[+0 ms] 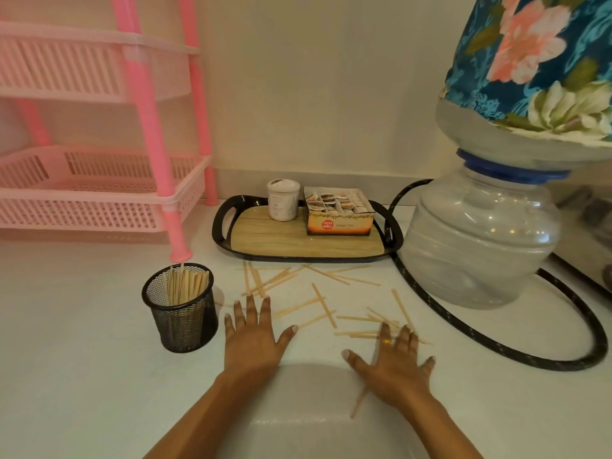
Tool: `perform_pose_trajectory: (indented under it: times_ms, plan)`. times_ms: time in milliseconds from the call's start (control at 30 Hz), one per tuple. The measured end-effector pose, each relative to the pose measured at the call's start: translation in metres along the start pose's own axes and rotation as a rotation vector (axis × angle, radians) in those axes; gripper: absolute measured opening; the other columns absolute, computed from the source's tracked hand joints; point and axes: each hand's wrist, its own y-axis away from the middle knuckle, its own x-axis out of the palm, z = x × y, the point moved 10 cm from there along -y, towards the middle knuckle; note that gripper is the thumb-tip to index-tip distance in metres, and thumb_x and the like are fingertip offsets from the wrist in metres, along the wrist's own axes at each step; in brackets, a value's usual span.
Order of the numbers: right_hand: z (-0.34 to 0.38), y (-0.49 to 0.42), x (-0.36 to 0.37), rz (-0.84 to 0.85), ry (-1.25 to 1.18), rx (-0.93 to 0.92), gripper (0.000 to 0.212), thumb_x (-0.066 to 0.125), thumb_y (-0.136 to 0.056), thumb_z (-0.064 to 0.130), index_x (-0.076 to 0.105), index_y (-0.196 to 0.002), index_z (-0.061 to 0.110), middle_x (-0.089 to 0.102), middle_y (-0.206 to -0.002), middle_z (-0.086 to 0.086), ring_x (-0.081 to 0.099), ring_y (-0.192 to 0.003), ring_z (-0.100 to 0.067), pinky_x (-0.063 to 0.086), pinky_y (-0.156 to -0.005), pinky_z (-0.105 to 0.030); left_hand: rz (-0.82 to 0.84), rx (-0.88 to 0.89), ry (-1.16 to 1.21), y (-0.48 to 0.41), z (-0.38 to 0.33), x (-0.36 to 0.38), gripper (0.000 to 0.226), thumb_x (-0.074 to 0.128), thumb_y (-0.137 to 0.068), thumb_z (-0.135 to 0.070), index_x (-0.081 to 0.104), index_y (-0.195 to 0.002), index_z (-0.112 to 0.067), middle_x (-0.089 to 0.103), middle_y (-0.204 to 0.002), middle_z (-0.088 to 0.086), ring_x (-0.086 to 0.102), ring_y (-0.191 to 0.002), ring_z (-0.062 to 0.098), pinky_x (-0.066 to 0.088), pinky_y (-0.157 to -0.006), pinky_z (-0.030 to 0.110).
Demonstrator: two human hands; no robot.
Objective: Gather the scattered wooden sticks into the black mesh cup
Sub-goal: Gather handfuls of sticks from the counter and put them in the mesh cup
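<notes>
A black mesh cup stands upright on the white floor at the left, with several wooden sticks inside. More wooden sticks lie scattered on the floor between the cup, the tray and the water jug. My left hand lies flat with straight spread fingers just right of the cup, fingertips at the nearest sticks. My right hand is also flat and spread, its fingertips resting on a few sticks. One stick pokes out from under its palm.
A black tray with a wood-look base holds a white jar and a tea box. A large clear water jug with a floral cover stands right, ringed by a black hose. A pink rack stands left.
</notes>
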Motion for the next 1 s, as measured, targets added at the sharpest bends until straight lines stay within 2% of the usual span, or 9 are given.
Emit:
perform_pose_trajectory:
  times_ms: [133,267,667,800,900,1000]
  plan:
    - [0.014,-0.003,0.007,-0.111,0.048,-0.062,0.091,0.018,-0.082,0.075,-0.011,-0.147,0.019,-0.021,-0.156,-0.013,-0.021,-0.144,-0.027,-0.011,-0.113,-0.055,0.011,0.008,-0.006,-0.009,-0.003,0.004,0.079,0.018,-0.087,-0.068,-0.001,-0.148,-0.022,-0.005,-0.158,0.011,-0.008,-0.146,0.027,-0.002,-0.118,0.044]
    - [0.027,-0.02,0.003,-0.174,0.037,-0.138,0.086,0.018,-0.085,0.072,-0.007,-0.148,0.02,-0.018,-0.157,-0.013,-0.017,-0.145,-0.026,-0.011,-0.115,-0.051,0.021,0.027,-0.045,-0.016,-0.003,0.006,0.077,0.015,-0.087,-0.069,0.0,-0.148,-0.025,-0.005,-0.159,0.008,-0.008,-0.146,0.026,-0.004,-0.117,0.045]
    - [0.09,-0.059,-0.003,-0.156,0.105,-0.483,0.076,0.021,-0.088,0.067,0.002,-0.149,0.025,-0.004,-0.16,-0.002,-0.008,-0.147,-0.016,-0.007,-0.117,-0.043,0.009,0.134,-0.066,-0.022,-0.009,0.013,0.074,0.016,-0.089,-0.065,-0.002,-0.148,-0.024,-0.006,-0.159,0.007,-0.01,-0.146,0.025,-0.005,-0.117,0.039]
    - [0.1,-0.059,-0.009,-0.166,0.008,-0.598,0.073,0.027,-0.089,0.064,0.009,-0.148,0.027,0.004,-0.16,0.003,-0.002,-0.146,-0.011,-0.005,-0.118,-0.041,0.002,0.229,-0.041,-0.025,-0.016,0.012,0.069,0.019,-0.09,-0.062,0.004,-0.148,-0.027,-0.001,-0.159,0.003,-0.005,-0.146,0.021,-0.005,-0.117,0.037]
    - [0.087,-0.066,-0.03,-0.316,-0.143,-0.483,0.069,0.03,-0.09,0.061,0.017,-0.148,0.025,0.007,-0.159,0.0,-0.001,-0.147,-0.014,-0.005,-0.117,-0.044,-0.098,0.271,-0.005,-0.028,-0.02,0.0,0.07,0.023,-0.089,-0.064,0.009,-0.147,-0.028,0.002,-0.159,0.002,-0.004,-0.146,0.019,-0.01,-0.115,0.039]
    - [0.059,-0.078,-0.041,-0.415,-0.176,-0.22,0.071,0.025,-0.091,0.06,0.015,-0.148,0.02,0.002,-0.159,-0.008,-0.005,-0.147,-0.021,-0.004,-0.116,-0.052,-0.178,0.131,0.046,-0.039,-0.004,-0.014,0.08,0.025,-0.084,-0.07,0.01,-0.148,-0.023,0.001,-0.159,0.008,-0.007,-0.146,0.025,-0.008,-0.115,0.047]
